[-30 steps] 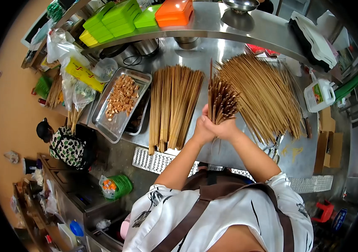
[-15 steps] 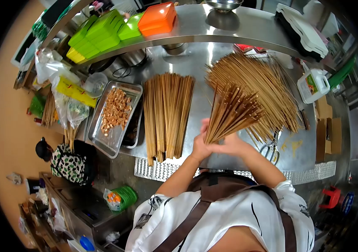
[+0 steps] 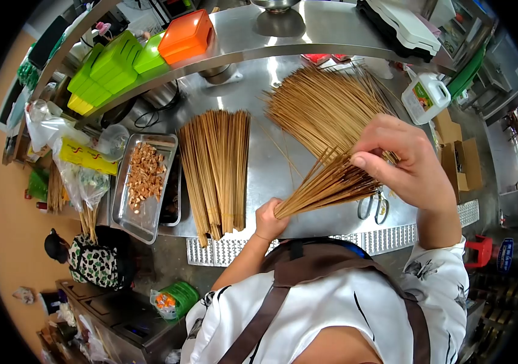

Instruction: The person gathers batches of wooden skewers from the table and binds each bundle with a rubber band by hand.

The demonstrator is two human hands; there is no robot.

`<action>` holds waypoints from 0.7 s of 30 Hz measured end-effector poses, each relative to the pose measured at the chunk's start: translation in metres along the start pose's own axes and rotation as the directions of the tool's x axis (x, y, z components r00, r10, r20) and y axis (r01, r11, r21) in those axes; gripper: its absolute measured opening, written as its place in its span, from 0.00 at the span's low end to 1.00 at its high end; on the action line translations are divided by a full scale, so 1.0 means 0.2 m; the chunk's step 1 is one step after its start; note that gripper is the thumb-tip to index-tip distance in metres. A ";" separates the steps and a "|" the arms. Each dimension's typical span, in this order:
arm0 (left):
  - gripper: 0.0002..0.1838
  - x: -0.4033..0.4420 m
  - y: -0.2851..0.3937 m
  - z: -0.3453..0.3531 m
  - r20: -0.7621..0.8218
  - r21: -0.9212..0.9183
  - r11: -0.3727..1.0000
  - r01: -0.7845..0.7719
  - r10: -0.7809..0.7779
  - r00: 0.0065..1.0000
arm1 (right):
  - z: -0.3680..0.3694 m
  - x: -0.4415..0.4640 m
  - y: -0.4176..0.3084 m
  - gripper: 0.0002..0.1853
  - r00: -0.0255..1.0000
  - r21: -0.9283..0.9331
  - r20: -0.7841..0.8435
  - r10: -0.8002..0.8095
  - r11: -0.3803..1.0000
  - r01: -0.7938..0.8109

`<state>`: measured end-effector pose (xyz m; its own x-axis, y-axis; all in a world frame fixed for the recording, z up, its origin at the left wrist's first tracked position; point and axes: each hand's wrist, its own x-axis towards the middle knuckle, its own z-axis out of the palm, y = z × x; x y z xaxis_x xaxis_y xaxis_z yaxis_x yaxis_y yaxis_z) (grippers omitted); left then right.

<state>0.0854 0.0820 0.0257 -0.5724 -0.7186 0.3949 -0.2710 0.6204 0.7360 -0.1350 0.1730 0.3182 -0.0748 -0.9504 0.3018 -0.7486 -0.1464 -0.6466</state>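
My left hand (image 3: pixel 272 219) is wrapped round the narrow end of a bundle of bamboo skewers (image 3: pixel 325 188), which fans out to the upper right over the table. At the bundle's spread end, my right hand (image 3: pixel 406 159) has its fingers curled and its thumb against them, with some skewer ends showing between. Behind the bundle lies a large loose pile of skewers (image 3: pixel 325 109), partly covered by it and by my right hand. Left of my hands, a neat row of skewers (image 3: pixel 216 170) rests on the steel table (image 3: pixel 265 145).
Chopped brown pieces fill part of a metal tray (image 3: pixel 126 212) on the left. Scissors (image 3: pixel 381 207) lie near the front edge, below my right hand. A steel shelf (image 3: pixel 331 30) with green and orange boxes spans the back. A white jug (image 3: pixel 427 100) stands right. A person (image 3: pixel 98 258) is at lower left.
My right hand has left the bundle's lower end and risen to its spread end. The bundle now tilts further right, held low by my left hand. The camera view has shifted.
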 end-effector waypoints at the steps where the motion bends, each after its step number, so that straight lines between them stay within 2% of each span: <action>1: 0.10 0.00 -0.01 0.00 -0.007 0.014 1.000 -0.001 0.001 1.000 | -0.01 0.00 0.00 0.04 1.000 0.004 0.020 -0.001 1.000 0.001; 4: 0.10 0.01 -0.03 -0.02 -0.002 0.070 0.997 -0.022 0.022 1.000 | -0.02 -0.01 0.01 0.04 0.999 0.018 0.047 -0.020 1.000 0.020; 9: 0.10 -0.01 -0.02 -0.02 -0.005 0.060 0.998 0.004 -0.003 1.000 | -0.03 0.01 0.07 0.03 0.988 -0.020 0.122 -0.094 0.995 0.097; 11: 0.10 -0.02 -0.03 -0.02 0.003 0.040 0.999 0.026 -0.026 1.000 | -0.02 0.04 0.12 0.06 0.957 -0.259 -0.011 -0.291 0.925 0.278; 12: 0.09 -0.03 -0.03 -0.02 0.077 -0.012 0.996 0.093 -0.092 0.993 | -0.04 0.06 0.13 0.06 0.956 -0.262 -0.010 -0.292 0.924 0.280; 13: 0.08 -0.03 -0.02 -0.03 0.155 -0.058 0.985 0.164 -0.153 0.976 | -0.07 0.08 0.15 0.06 0.929 -0.274 -0.189 -0.319 0.925 0.262; 14: 0.08 -0.03 -0.01 -0.03 0.153 -0.058 0.985 0.163 -0.153 0.976 | -0.10 0.08 0.16 0.06 0.869 -0.283 -0.362 -0.337 0.928 0.242; 15: 0.08 -0.03 0.01 -0.04 0.184 -0.125 0.957 0.263 -0.238 0.954 | -0.15 0.08 0.15 0.08 0.827 -0.162 -0.538 -0.163 0.983 0.088; 16: 0.08 -0.03 0.02 -0.04 0.224 -0.187 0.914 0.360 -0.317 0.922 | -0.23 0.07 0.12 0.09 0.736 -0.013 -0.676 0.030 0.999 -0.052; 17: 0.08 -0.03 0.00 -0.03 0.233 -0.186 0.914 0.360 -0.314 0.920 | -0.33 0.05 0.14 0.12 0.707 0.012 -0.703 -0.074 0.993 0.116; 18: 0.08 -0.04 -0.03 -0.02 0.294 -0.254 0.816 0.520 -0.447 0.845 | -0.44 0.03 0.19 0.14 0.660 0.030 -0.732 -0.168 0.960 0.277; 19: 0.07 -0.04 -0.06 -0.02 0.366 -0.304 0.685 0.662 -0.558 0.745 | -0.55 -0.01 0.22 0.14 0.616 0.138 -0.775 -0.141 0.913 0.383; 20: 0.05 -0.01 -0.04 -0.05 0.454 -0.505 0.535 0.677 -0.503 0.736 | -0.62 -0.04 0.24 0.15 0.570 0.231 -0.815 -0.103 0.844 0.484; 21: 0.04 0.04 0.02 -0.07 0.439 -0.622 0.441 0.648 -0.489 0.754 | -0.61 -0.06 0.25 0.14 0.301 0.208 -0.950 0.082 0.887 0.413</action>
<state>0.0904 0.0743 0.0406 -0.6390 -0.7069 -0.3034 -0.0092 -0.3874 0.9219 -0.2525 0.2105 0.3682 -0.7099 -0.0377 0.7033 -0.5582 -0.5789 -0.5944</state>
